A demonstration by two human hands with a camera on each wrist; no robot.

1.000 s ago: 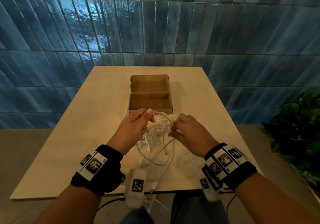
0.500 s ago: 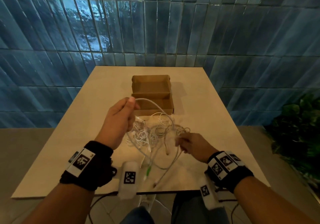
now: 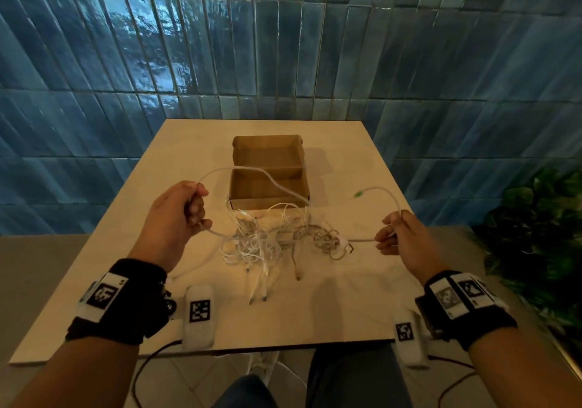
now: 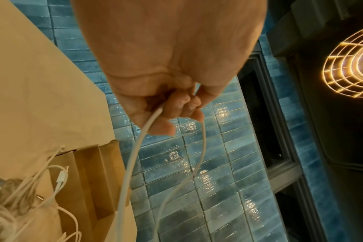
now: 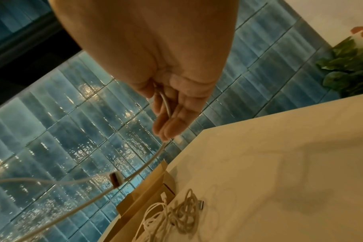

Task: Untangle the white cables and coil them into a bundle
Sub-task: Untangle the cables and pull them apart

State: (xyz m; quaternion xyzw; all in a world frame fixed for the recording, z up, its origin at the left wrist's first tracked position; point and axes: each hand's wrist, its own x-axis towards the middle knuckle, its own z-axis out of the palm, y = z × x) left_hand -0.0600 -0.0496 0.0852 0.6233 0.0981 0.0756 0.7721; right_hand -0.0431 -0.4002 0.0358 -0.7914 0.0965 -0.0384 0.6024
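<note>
Her left hand [image 3: 176, 215] is fisted round a thick white cable [image 3: 252, 172], her right hand [image 3: 403, 237] pinches another cable [image 3: 389, 195], both lifted above the tangle [image 3: 271, 237] on the table [image 3: 346, 297].

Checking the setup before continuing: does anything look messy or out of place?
Only the white cables: a knotted heap on the table before the empty cardboard box. One strand runs between left hand and right hand.

Glossy glazed blue tiles [image 3: 283, 45] reflect light; the table [image 3: 346, 297] is smooth and matt, the box [image 3: 267, 187] plain brown cardboard, the cables [image 3: 267, 237] smooth white plastic.
</note>
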